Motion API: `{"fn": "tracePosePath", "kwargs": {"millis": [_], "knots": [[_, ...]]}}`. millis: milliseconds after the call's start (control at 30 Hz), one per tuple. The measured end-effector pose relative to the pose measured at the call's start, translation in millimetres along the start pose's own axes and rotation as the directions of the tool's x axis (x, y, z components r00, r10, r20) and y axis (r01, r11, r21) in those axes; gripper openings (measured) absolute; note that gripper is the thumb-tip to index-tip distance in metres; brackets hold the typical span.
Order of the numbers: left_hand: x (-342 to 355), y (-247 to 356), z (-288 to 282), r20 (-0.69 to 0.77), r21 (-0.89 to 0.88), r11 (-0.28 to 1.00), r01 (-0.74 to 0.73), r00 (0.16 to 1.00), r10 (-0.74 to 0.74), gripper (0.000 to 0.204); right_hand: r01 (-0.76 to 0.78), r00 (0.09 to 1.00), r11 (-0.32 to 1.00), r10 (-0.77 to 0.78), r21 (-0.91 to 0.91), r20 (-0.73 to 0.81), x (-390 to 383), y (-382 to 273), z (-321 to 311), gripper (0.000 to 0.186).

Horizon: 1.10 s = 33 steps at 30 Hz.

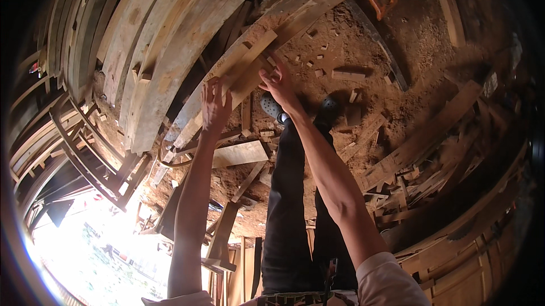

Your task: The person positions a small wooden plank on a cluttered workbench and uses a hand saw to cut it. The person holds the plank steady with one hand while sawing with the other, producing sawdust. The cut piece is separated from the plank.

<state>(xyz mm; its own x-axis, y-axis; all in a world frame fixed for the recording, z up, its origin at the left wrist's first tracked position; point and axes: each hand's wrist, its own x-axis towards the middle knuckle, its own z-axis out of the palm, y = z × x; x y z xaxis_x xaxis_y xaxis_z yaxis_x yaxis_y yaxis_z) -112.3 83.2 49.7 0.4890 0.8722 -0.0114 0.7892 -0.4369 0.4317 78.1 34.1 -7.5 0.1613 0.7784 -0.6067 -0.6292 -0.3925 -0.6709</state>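
A short pale wooden piece (252, 53) lies on a long wooden beam (321, 8) that slants across the workspace. My left hand (216, 104) rests at the piece's near end, its fingers stretched out and slightly apart on the wood. On the beam's right side is my right hand (277, 82), thumb and fingers apart, fingertips by the wood's edge. Whether those fingertips press on the wood is hard to tell. A handsaw (379, 0) with an orange handle sits at the beam's far end, its dark blade running down toward the ground.
Long planks (170, 34) are stacked on the left. Sawdust and small offcuts (349, 75) cover the ground around my shoes (271, 104). A pale board (241, 154) lies by my left forearm. A heavy timber (423, 136) and scrap wood fill the right side.
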Motion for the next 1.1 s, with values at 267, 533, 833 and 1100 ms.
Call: {"fn": "tracePosePath", "kwargs": {"millis": [267, 533, 833, 1100], "knots": [[0.8, 0.4, 2.1, -0.015, -0.004, 1.000, -0.020, 1.000, 0.020, 0.044, -0.089, 0.991, 0.994, 0.095, -0.069, 0.098, 9.1, 2.5, -8.2, 0.059], [-1.3, -3.4, 2.6, -0.018, 0.012, 0.999, -0.047, 0.999, 0.047, 0.046, -0.046, 0.983, 0.999, 0.050, -0.026, 0.178, 5.4, -5.5, -7.9, 0.064], [-9.4, -2.4, -2.3, -0.047, 0.019, 1.000, -0.022, 0.999, 0.023, 0.041, -0.057, 0.985, 0.998, 0.063, -0.042, 0.159, 7.2, -3.1, -8.3, 0.068], [-4.4, 9.0, -11.2, -0.007, -0.007, 0.995, 0.100, 0.995, -0.100, 0.042, -0.037, 0.977, 0.999, 0.030, 0.028, 0.211, 8.4, -4.4, -9.0, 0.070]]}}
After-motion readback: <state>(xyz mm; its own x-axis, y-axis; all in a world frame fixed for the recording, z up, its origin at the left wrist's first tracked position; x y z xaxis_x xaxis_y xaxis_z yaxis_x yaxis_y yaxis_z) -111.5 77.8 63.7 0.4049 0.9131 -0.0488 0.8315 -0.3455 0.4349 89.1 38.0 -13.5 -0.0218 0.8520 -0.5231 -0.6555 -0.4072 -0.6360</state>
